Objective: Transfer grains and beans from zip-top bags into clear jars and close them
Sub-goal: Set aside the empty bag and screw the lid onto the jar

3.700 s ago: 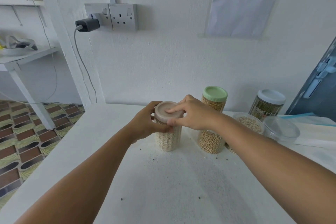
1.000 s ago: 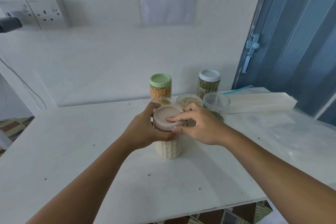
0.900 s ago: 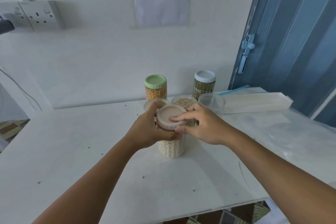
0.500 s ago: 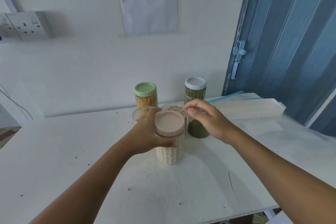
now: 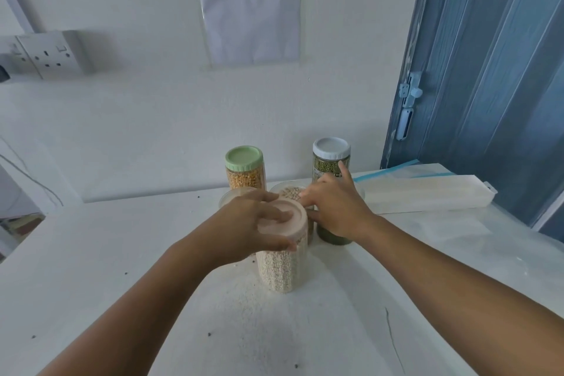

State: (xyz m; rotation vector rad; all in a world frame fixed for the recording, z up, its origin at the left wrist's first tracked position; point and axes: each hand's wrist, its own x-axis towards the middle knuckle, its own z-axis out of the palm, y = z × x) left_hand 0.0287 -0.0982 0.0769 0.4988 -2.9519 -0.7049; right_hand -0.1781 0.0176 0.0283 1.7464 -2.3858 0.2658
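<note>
A clear jar of pale grains [image 5: 280,267] stands on the white table [image 5: 91,253] with a pink lid [image 5: 288,223] on it. My left hand [image 5: 244,227] grips this jar at its top, fingers lying over the lid. My right hand [image 5: 335,210] is spread over an open jar holding green beans [image 5: 332,238], just right of the pink-lidded one, with one finger raised. Whether it grips that jar is hidden. Behind the hands are two more open jars, one with beige beans [image 5: 290,192] and one at the left [image 5: 230,197].
At the back stand a green-lidded jar of yellow kernels [image 5: 244,171] and a white-lidded jar of green beans [image 5: 331,159]. Flat zip-top bags [image 5: 427,192] lie at the right, next to a blue folding door [image 5: 488,70]. Loose grains dot the table.
My right hand has left the pink lid and moved right onto the open jar of green beans. My left hand keeps hold of the grain jar. The view has swung right.
</note>
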